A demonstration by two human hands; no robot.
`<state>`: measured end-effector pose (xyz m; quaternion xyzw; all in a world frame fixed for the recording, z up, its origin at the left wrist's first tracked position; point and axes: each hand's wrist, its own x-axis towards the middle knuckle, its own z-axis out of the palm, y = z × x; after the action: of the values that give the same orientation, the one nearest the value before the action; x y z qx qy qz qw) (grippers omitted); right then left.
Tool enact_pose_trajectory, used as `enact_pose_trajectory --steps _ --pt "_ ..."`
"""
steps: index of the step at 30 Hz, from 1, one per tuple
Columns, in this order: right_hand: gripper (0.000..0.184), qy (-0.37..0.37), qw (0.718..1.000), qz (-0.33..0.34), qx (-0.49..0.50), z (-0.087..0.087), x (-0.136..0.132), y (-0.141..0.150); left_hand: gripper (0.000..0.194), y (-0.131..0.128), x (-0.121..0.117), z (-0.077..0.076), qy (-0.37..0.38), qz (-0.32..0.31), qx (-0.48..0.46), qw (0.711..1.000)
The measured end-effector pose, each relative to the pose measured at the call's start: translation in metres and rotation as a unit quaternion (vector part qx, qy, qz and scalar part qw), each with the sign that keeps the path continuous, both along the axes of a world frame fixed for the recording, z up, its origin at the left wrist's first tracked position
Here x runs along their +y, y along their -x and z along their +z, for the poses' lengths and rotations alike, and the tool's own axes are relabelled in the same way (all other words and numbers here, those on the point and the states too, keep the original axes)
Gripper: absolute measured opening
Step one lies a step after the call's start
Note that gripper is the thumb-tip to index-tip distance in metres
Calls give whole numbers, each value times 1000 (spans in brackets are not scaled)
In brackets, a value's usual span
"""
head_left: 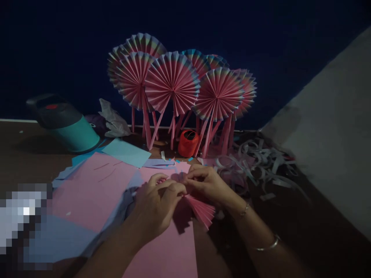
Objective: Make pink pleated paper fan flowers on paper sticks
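Note:
My left hand is closed around the gathered middle of a pleated pink paper fan, whose folds spread out below the fingers to the right. Thumb and fingertips of my right hand are pinched together just above that middle. What they pinch, if anything, is too small to make out. Under the hands lies a pink paper sheet, with the fan's shadow on it. A red spool of thread stands upright just beyond the hands.
Several finished round paper fans on pink sticks stand against the dark wall. A teal-and-black container leans at the left. Pink and blue sheets overlap in front of it. Curled paper strips lie in a heap at the right, by a pale surface.

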<state>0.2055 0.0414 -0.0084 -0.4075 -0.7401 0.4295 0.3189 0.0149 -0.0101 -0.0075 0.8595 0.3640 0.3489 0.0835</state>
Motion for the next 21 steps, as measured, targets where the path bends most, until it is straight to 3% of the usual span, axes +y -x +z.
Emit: enact_pose_trajectory --steps 4,6,9,13,15,18,19,21 --pt "32 268 959 69 67 0 10 -17 13 0 -6 3 128 9 -78 989" --pt "32 325 937 87 89 1 13 -23 8 -2 -9 6 228 11 -143 963" --pt "31 342 928 87 122 0 12 -22 8 -7 -11 9 357 6 -285 890" --pt "33 265 952 39 149 -5 3 -5 26 -13 -3 8 415 58 -473 775" --pt "30 220 966 12 139 -5 -3 5 31 -13 2 5 390 119 -531 743" --pt "21 33 999 -21 35 -2 -11 15 30 -12 8 -2 331 203 -528 755" --pt "18 -54 998 -22 -13 0 -14 18 29 -11 8 -4 315 222 -507 771" --pt "16 -217 971 -8 -102 3 -18 21 26 -10 8 -8 279 252 -453 808"
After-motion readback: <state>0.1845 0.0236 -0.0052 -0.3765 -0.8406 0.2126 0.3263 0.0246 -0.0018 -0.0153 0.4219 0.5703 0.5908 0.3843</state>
